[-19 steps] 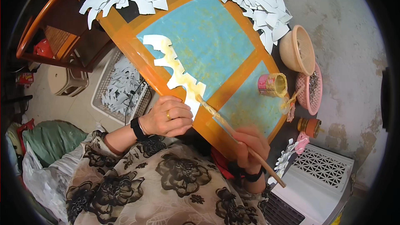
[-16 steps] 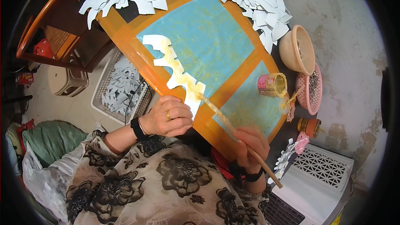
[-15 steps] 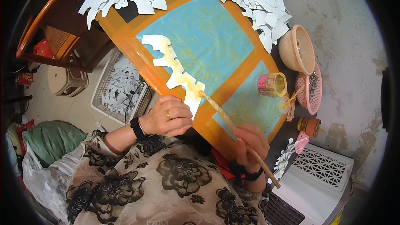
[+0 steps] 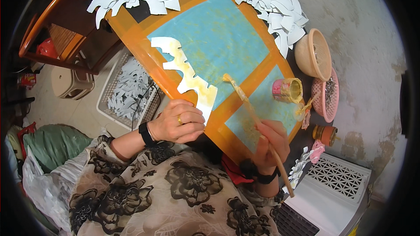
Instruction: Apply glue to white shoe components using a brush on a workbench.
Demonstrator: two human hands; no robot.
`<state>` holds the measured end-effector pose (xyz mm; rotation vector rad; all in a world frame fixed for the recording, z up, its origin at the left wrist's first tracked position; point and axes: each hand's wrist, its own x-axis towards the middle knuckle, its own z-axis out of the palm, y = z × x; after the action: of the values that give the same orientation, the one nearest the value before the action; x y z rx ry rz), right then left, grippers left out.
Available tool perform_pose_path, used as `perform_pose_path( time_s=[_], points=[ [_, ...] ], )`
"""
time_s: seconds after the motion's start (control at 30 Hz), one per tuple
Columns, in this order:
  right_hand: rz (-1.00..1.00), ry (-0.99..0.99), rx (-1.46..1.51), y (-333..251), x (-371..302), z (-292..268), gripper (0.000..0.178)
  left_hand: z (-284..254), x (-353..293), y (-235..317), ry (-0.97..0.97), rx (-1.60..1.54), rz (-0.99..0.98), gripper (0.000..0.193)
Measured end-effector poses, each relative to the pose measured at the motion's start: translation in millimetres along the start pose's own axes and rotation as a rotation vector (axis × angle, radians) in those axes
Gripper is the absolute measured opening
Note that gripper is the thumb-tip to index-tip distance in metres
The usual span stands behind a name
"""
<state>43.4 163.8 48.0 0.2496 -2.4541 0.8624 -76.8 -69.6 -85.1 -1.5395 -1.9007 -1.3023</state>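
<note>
Past left hand (image 4: pixel 177 123): cutout (image 4: pixel 189 78), seemingly pinched.

Heaped cutouts (image 4: pixel 280 13) and smeared pot (image 4: pixel 280 90) suggest a workshop.

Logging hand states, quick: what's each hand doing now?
Left hand: closed, holding the white cutout by its near end.
Right hand: closed, holding the brush.
</note>
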Motion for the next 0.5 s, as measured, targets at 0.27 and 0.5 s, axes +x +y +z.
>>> perform_pose_path(
  time_s=[0.27, 0.5],
  points=[
    [-0.05, -0.169, 0.065, -2, 0, 18, 0.024, -10, 15, 12, -0.041, 0.022, -0.086, 0.012],
    [-0.065, -0.168, 0.042, 3, 8, 20, 0.029, -17, 23, 18, -0.08, 0.054, -0.119, 0.013]
  ],
)
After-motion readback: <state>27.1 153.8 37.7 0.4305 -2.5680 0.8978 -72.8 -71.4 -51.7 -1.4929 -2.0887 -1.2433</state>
